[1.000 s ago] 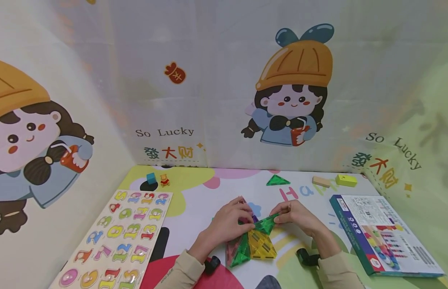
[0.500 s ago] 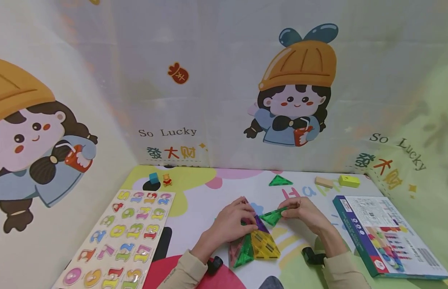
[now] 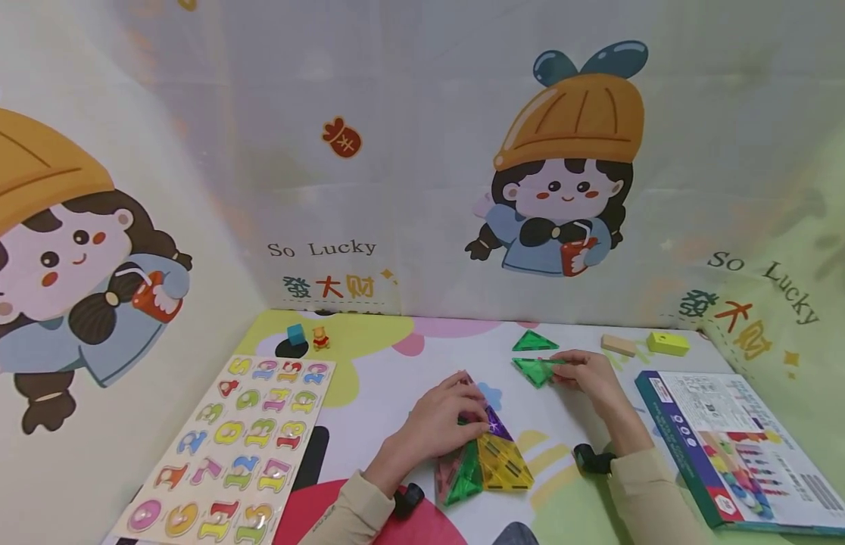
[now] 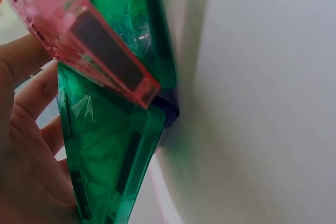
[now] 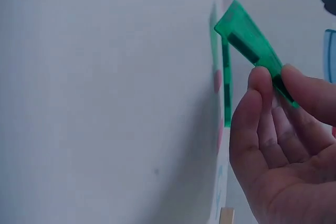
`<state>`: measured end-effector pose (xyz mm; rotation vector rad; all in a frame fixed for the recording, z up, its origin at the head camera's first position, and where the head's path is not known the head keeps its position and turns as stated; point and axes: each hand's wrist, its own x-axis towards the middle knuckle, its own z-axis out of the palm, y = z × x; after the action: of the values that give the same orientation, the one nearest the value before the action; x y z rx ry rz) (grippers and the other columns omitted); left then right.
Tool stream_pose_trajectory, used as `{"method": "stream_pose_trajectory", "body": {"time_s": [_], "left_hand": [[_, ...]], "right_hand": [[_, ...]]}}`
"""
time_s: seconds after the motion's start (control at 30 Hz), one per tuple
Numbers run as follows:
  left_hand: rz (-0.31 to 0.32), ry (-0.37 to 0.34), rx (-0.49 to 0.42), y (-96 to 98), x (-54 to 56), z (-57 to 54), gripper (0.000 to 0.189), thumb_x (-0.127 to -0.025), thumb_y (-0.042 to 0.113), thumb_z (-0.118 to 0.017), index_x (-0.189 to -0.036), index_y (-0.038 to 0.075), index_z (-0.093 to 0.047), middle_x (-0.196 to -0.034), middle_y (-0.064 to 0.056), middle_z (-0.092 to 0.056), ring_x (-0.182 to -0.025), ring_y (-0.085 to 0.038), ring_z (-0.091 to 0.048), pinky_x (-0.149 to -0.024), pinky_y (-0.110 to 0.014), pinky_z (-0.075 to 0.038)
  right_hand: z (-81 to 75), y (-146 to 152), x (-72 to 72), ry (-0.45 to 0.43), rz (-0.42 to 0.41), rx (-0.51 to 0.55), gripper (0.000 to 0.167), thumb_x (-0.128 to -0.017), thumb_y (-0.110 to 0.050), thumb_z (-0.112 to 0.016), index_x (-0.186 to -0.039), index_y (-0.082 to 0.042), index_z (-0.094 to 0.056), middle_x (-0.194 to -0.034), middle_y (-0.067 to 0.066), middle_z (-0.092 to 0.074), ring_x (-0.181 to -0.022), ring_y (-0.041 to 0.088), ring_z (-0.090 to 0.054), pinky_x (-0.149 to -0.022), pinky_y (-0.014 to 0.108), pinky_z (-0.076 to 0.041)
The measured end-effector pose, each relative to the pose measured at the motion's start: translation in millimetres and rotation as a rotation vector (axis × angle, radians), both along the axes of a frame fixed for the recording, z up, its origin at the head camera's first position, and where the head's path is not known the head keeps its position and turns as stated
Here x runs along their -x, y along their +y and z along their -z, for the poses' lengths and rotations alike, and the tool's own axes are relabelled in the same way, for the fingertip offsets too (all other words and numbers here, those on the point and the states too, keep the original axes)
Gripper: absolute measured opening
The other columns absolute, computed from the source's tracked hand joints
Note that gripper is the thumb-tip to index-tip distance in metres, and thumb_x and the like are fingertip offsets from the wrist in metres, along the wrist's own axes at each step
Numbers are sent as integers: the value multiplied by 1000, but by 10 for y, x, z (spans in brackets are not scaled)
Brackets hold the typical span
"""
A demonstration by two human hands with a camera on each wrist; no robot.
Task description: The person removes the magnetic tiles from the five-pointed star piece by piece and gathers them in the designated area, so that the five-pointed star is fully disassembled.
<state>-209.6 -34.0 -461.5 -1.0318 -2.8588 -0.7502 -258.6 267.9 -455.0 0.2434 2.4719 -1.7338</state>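
My left hand (image 3: pixel 436 424) grips a tent-like build of see-through magnetic tiles, fingers over its top. Yellow tiles (image 3: pixel 504 463), a purple tile (image 3: pixel 497 428) and a green tile (image 3: pixel 466 475) show on its near side; the hand covers part of it. Up close in the left wrist view, a pink tile (image 4: pixel 102 53) leans across a green triangle. Off to the right, my right hand (image 3: pixel 591 380) pinches a loose green triangular tile (image 5: pixel 252 40) between thumb and fingers. That tile is apart from the build, just in front of a second green triangle (image 3: pixel 534 341) on the table.
A wooden number puzzle board (image 3: pixel 235 446) lies at the left and a flat printed box (image 3: pixel 756 446) at the right. Along the back are a blue cube (image 3: pixel 296 334), a small bear figure (image 3: pixel 320 338), a tan block (image 3: pixel 618 345) and a yellow block (image 3: pixel 668 344).
My right hand has drawn the green triangle away from the build, rightward and toward the back, near the other green triangle. My left hand keeps its grip on the build.
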Motion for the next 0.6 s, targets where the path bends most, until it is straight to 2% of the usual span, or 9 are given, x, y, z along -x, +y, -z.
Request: {"method": "stream_pose_trajectory", "body": {"time_s": [0.13, 0.27, 0.4, 0.5, 0.6], "left_hand": [[5, -3, -1, 1, -4, -2, 13, -92, 38, -68, -99, 33, -78, -129, 8, -65, -149, -25, -33, -116, -47, -36], [-4, -14, 10, -7, -3, -7, 13, -93, 36, -67, -100, 34, -78, -129, 10, -65, -150, -23, -31, -115, -46, -38], [-8, 6, 22, -14, 4, -10, 14, -93, 34, -66, -100, 34, -78, -128, 11, -65, -150, -22, -32, -113, -45, -40], [-4, 22, 23, -15, 9, -6, 15, -93, 33, -65, -101, 33, -78, -128, 11, -65, -149, -22, -33, -112, -44, -41], [-6, 25, 26, -21, 7, -3, 15, -93, 31, -65, -101, 33, -78, -128, 11, -65, -149, -22, -33, -112, -44, -41]], "right_hand": [[27, 40, 101, -15, -3, 5, 38, -97, -13, -62, -127, 10, -59, -89, 0, -74, -76, 9, -70, -71, 22, -56], [47, 42, 162, -20, 1, -43, 38, -95, -13, -63, -127, 10, -60, -89, -2, -72, -75, 7, -68, -70, 22, -55], [47, 4, 178, -12, 27, -109, 38, -95, -12, -62, -127, 9, -60, -102, 9, -69, -78, 8, -66, -71, 21, -54], [33, -18, 159, -12, 51, -147, 40, -95, -12, -62, -129, 7, -58, -117, 21, -64, -83, 13, -65, -72, 21, -54], [6, -43, 124, -17, 78, -182, 41, -95, -14, -62, -131, 4, -58, -126, 24, -60, -90, 20, -63, -74, 21, -52]]}}
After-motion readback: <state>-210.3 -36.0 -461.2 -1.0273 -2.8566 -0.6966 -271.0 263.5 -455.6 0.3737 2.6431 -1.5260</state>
